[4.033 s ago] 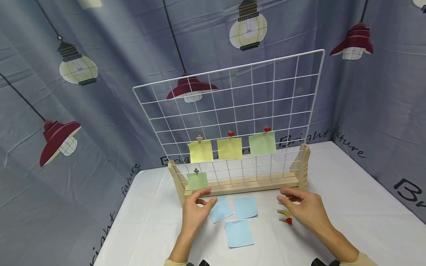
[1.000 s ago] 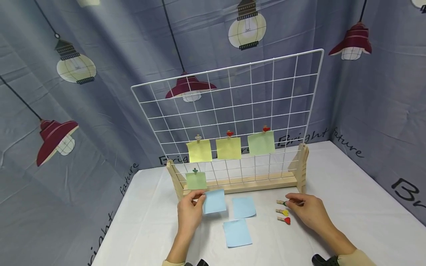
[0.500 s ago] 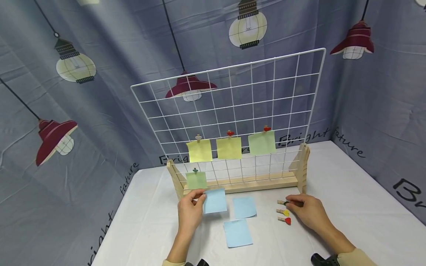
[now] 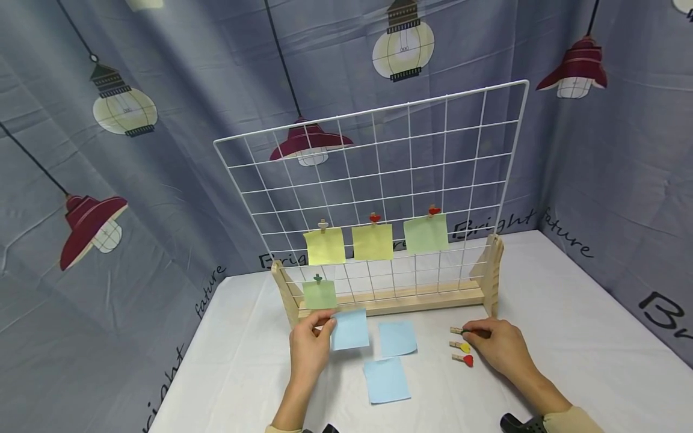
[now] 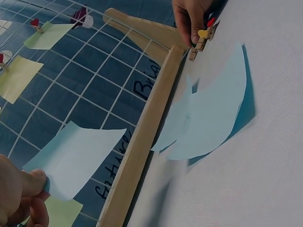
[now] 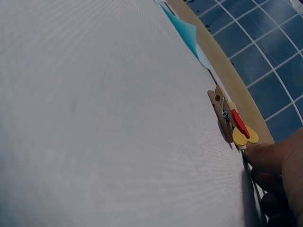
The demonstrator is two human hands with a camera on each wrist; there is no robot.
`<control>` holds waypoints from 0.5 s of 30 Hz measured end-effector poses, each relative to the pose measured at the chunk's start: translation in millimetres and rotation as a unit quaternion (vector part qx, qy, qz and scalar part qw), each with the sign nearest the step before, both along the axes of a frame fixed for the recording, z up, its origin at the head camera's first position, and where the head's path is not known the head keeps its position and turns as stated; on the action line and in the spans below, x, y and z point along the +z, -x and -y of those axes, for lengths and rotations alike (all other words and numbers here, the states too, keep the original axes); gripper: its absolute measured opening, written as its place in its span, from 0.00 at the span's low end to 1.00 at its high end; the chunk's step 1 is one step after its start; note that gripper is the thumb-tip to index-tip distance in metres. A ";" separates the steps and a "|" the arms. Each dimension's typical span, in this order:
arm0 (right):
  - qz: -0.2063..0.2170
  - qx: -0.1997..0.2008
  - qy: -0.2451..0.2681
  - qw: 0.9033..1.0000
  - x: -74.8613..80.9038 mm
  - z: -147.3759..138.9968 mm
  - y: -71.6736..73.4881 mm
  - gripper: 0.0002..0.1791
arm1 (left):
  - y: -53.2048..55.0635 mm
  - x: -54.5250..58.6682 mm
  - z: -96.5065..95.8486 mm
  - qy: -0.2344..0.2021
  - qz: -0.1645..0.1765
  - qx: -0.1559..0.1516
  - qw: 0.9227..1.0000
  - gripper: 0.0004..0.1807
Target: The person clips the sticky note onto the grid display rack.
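My left hand (image 4: 308,347) pinches a blue sticky note (image 4: 351,331) by its left edge, held off the table before the rack's wooden base. In the left wrist view that note (image 5: 78,156) hangs from the thumb and fingers, in front of the grid. Over on the right, my right hand (image 4: 502,346) has thumb and fingertips on the green end of a small wooden clothespin (image 4: 456,330); the fingers partly hide it. Below it lie a yellow-heart clothespin (image 4: 464,347) and a red-heart clothespin (image 4: 468,360). Two more blue notes, one upper (image 4: 397,338) and one lower (image 4: 387,380), lie between the hands.
A white wire grid (image 4: 373,174) stands in a wooden base (image 4: 411,299) at the back. Clothespins hold two yellow notes (image 4: 326,246) and two green notes (image 4: 426,233) on it. A patterned curtain (image 4: 178,180) surrounds the white table (image 4: 233,373).
Four seconds ago both hands held nothing and the blue note lay flat. Since then the left hand has raised it, and the right hand has come down to the green clothespin. Little differs over the last second.
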State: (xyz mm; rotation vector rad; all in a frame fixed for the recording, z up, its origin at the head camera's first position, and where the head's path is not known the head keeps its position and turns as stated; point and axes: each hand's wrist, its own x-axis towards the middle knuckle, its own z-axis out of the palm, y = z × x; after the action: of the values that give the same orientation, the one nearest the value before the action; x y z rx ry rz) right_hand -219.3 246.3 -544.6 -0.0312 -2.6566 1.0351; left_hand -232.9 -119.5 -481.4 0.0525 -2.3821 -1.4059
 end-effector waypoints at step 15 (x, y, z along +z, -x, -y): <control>0.030 0.005 0.018 0.999 10.7 -1.3 -0.6 0.06 | -1.6 0.6 0.8 0.002 0.004 0.009 1.000 0.07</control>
State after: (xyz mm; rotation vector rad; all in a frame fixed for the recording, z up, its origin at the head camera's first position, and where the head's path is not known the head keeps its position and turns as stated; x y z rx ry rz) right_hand -218.7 247.6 -533.9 -0.0561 -2.6939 1.1005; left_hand -231.3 -120.3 -480.8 0.0768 -2.3841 -1.3963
